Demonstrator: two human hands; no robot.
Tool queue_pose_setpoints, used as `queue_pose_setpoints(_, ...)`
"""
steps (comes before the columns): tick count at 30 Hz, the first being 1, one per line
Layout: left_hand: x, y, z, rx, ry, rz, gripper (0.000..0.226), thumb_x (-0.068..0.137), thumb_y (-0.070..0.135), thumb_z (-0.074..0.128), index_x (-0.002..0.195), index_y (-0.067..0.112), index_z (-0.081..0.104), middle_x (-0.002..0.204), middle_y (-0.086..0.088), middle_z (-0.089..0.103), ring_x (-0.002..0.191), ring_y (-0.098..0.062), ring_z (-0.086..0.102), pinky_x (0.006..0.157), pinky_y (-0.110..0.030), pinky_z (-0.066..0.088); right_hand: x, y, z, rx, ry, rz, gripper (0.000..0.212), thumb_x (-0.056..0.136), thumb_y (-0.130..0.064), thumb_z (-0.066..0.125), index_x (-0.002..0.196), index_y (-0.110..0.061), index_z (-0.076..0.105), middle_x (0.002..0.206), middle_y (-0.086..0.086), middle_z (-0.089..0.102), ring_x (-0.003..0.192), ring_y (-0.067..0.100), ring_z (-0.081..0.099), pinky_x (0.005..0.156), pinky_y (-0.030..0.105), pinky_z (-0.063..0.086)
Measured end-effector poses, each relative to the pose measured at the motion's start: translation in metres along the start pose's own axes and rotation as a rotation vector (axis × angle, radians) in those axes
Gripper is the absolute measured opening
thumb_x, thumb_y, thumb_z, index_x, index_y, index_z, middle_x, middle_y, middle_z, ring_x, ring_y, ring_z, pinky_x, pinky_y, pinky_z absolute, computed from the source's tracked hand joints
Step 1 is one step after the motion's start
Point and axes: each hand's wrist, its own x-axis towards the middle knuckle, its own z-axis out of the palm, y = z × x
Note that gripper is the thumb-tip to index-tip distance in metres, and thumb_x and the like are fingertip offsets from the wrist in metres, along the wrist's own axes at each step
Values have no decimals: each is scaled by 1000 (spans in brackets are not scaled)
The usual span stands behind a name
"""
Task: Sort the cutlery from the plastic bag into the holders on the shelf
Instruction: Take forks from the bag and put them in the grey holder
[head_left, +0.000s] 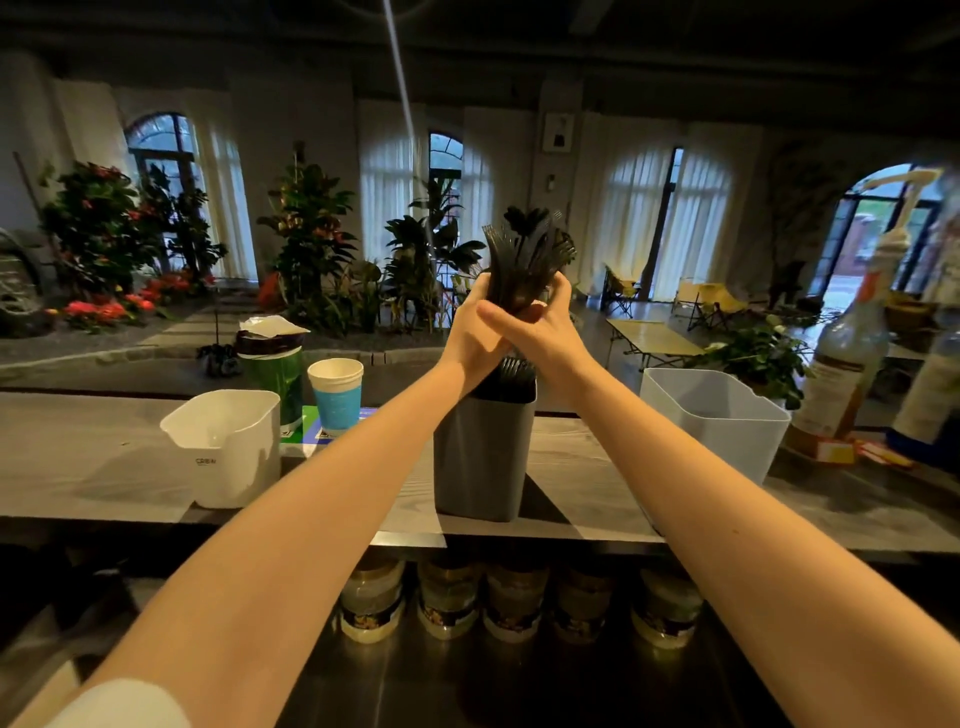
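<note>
**A:** What have the hands got?

**B:** One bundle of black plastic cutlery (527, 249), clasped between them. The left hand (474, 332) wraps its lower part from one side. The right hand (545, 332) closes over it from the other, fingers overlapping. Tined ends fan out above the knuckles. Some look like forks, but I can't tell if every piece is.

**A:** Where is it headed?

**B:** I'd judge straight down. The grey holder (483, 457) stands directly beneath the hands, with dark cutlery already showing at its mouth, close under the wrists.

**A:** How to do that well?

**B:** Keep the bundle upright and squared over the opening, and lower it until the bottom ends bear on something. Then loosen both hands together so nothing splays out. Push down, not sideways. The holder sits near the front edge of the shelf (104, 457) and could slide or tip.

**A:** Anything else nearby?

**B:** A white holder (223, 452) stands off to the left of the hands and a pale translucent one (711, 421) to the right, both on that same shelf. The plastic bag isn't in view.
</note>
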Motion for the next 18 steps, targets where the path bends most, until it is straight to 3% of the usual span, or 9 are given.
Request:
queue_pose_setpoints(2, 4, 1, -2, -69, 0, -57, 27, 104, 13, 25, 115, 10, 48, 93, -1, 67, 82, -10, 68, 72, -24, 56, 9, -2, 5, -62, 88, -30, 89, 77, -8, 76, 140, -8, 14, 135, 17, 50, 127, 26, 47, 109, 39, 36)
queue_pose_setpoints(6, 0, -4, -4, -140, -38, -168, 29, 104, 17, 20, 107, 15, 49, 103, -4, 57, 92, -9, 59, 75, -20, 54, 21, -2, 9, -28, 220, -43, 89, 68, -10, 83, 137, -4, 27, 131, 15, 50, 124, 25, 49, 104, 32, 40)
queue_pose_setpoints(8, 1, -7, -5, -146, -13, -227, 26, 103, 15, 23, 114, 13, 47, 105, -2, 56, 95, -8, 57, 78, -22, 53, 25, 4, 9, -28, 212, -24, 78, 69, -8, 81, 132, -5, 35, 126, 13, 54, 120, 24, 52, 102, 32, 42)
queue_pose_setpoints(10, 4, -8, -8, -99, 22, -280, 32, 104, 16, 27, 133, 9, 40, 119, -8, 55, 108, -18, 56, 78, -25, 54, 26, 9, 7, -6, 196, -4, 60, 72, -5, 78, 121, -6, 44, 116, 11, 57, 111, 22, 55, 100, 35, 44)
queue_pose_setpoints(13, 4, -4, -7, 18, 3, -414, 39, 105, 22, 27, 141, 8, 33, 140, -13, 42, 131, -28, 40, 83, -30, 51, 27, 15, 2, -6, 125, 36, 43, 81, -2, 70, 120, -2, 50, 115, 14, 60, 106, 19, 55, 97, 36, 46)
queue_pose_setpoints(16, -1, -5, -11, 214, -12, -368, 40, 104, 21, 29, 141, 5, 30, 139, -11, 40, 133, -26, 37, 89, -30, 45, 26, 21, 3, -43, 126, 55, 41, 88, -2, 61, 127, 2, 48, 111, 11, 58, 107, 18, 53, 92, 32, 45)
queue_pose_setpoints(18, 1, -6, -20, 476, -91, -340, 47, 101, 18, 41, 143, 4, 25, 142, -12, 39, 133, -27, 38, 99, -32, 40, 25, 23, 3, -49, 129, 81, 39, 90, -3, 59, 127, 2, 49, 110, 11, 58, 108, 21, 54, 93, 34, 46)
